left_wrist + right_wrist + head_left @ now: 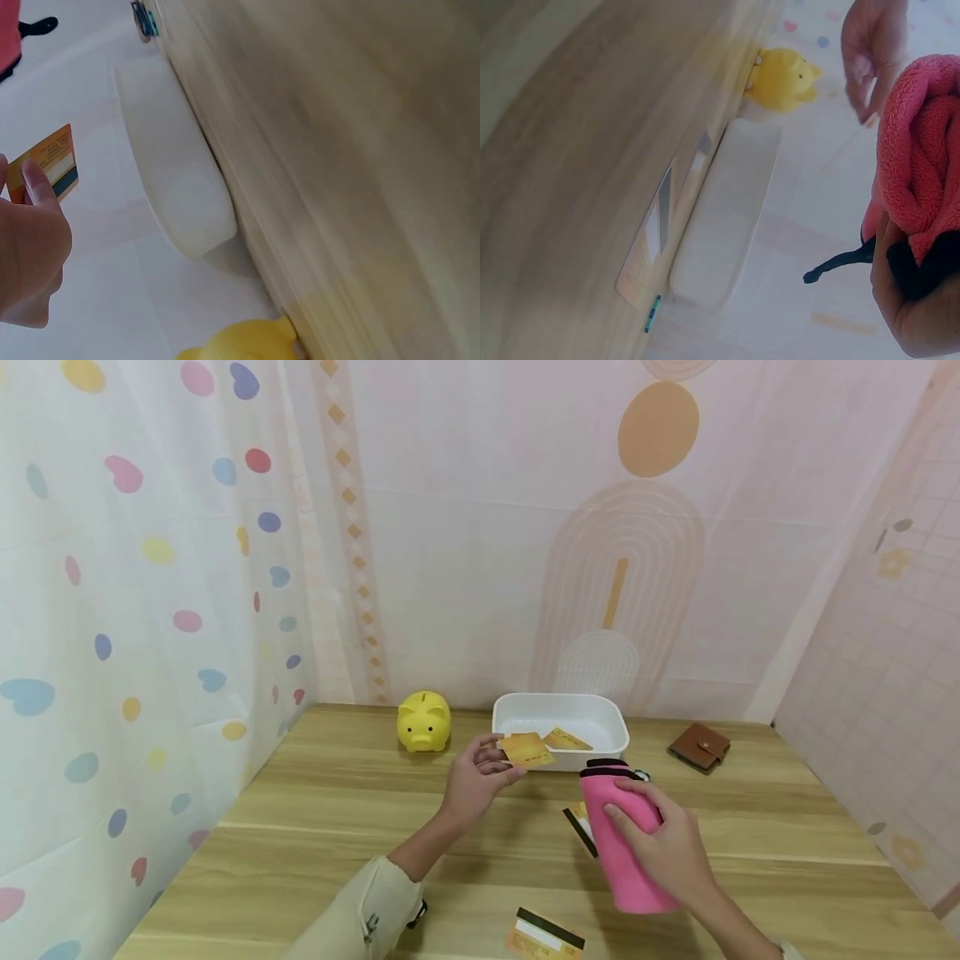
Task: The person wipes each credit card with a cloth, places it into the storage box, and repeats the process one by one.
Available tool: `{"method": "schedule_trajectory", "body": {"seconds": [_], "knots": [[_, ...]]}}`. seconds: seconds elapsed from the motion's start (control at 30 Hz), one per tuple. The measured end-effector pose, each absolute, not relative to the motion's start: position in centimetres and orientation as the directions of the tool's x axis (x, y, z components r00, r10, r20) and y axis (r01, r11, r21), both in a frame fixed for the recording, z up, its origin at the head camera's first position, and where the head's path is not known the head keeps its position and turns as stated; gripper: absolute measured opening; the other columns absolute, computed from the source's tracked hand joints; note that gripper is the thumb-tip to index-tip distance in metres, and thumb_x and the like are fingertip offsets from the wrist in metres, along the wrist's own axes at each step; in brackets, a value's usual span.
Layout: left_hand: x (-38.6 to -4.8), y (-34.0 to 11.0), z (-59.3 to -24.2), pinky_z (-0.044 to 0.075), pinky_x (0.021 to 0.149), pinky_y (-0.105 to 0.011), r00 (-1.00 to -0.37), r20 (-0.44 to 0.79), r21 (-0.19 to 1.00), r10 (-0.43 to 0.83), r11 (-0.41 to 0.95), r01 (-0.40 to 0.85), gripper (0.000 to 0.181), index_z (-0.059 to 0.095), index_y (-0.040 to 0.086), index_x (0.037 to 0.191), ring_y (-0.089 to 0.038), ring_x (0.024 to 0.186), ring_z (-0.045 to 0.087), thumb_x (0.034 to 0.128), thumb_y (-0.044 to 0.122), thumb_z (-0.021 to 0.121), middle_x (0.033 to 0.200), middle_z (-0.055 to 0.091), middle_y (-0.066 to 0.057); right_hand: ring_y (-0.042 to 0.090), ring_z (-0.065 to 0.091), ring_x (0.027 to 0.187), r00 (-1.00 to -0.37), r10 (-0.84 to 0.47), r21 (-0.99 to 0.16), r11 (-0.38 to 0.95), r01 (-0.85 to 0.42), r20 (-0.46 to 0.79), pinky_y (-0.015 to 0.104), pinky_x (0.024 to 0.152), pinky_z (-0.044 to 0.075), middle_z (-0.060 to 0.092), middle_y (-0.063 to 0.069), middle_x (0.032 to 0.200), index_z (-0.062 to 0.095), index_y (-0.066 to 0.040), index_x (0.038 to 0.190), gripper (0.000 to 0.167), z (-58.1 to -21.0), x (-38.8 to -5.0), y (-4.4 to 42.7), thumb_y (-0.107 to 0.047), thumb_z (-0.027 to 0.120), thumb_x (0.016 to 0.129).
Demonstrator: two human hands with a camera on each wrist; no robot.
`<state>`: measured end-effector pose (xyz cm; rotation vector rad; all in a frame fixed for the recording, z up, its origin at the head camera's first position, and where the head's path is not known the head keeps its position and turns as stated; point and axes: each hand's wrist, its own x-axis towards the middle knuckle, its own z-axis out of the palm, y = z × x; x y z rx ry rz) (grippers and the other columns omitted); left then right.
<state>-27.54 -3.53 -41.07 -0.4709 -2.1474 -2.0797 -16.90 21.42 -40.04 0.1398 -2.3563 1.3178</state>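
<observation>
"What are we holding around the white tray [596, 718]?"

"Our left hand [474, 778] is pinching a gold card [527, 752] between its fingers, before the tray's near rim; our right hand [670, 843] is clamping its fingers on a pink roll [622, 872], on our side of the tray."

"And room?"

"We're seeing counter [750, 818] between tray and piggy bank [423, 739]; its back edge is running just behind the tray, patterned curtains [465, 527] hanging beyond."
</observation>
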Motion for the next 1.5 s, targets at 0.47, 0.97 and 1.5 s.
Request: {"method": "schedule_trajectory", "body": {"seconds": [0.47,0.97,1.5], "knots": [[-30.8,-3.1,-41.6,0.06,0.079,-0.048,-0.977,0.184,0.982,0.105,0.029,0.188,0.058,0.051,-0.003,0.13,-0.018,0.084,0.07,0.0815,0.005,0.082,0.104,0.066,-0.019,0.013,0.062,0.054,-0.911,0.109,-0.81,0.509,-0.292,0.397,0.032,0.045,0.053,0.069,0.009,0.084,0.067,-0.023,0.118,0.033,-39.7,-16.2,20.9,-0.031,0.077,0.088],[-32.1,-2.5,-42.4,0.061,0.077,-0.041,-0.99,0.131,0.99,0.056,0.041,0.133,0.056,0.051,-0.004,0.128,-0.017,0.079,0.07,0.0821,0.003,0.08,0.104,0.069,-0.02,0.014,0.063,0.057,-0.92,0.11,-0.821,0.5,-0.276,0.376,0.031,0.047,0.054,0.068,0.009,0.086,0.067,-0.022,0.118,0.033,-39.9,-16.3,21.2,-0.03,0.078,0.088],[-29.7,-4.5,-43.2,0.058,0.075,-0.033,-0.945,0.183,0.94,0.27,0.235,0.249,0.043,0.061,0.001,0.121,-0.019,0.09,0.068,0.0865,0.018,0.079,0.109,0.071,-0.012,0.014,0.063,0.058,-0.927,0.121,-0.837,0.482,-0.257,0.355,0.032,0.047,0.054,0.067,0.011,0.09,0.067,-0.022,0.118,0.034,-39.8,-15.9,20.9,-0.031,0.078,0.088]]}}
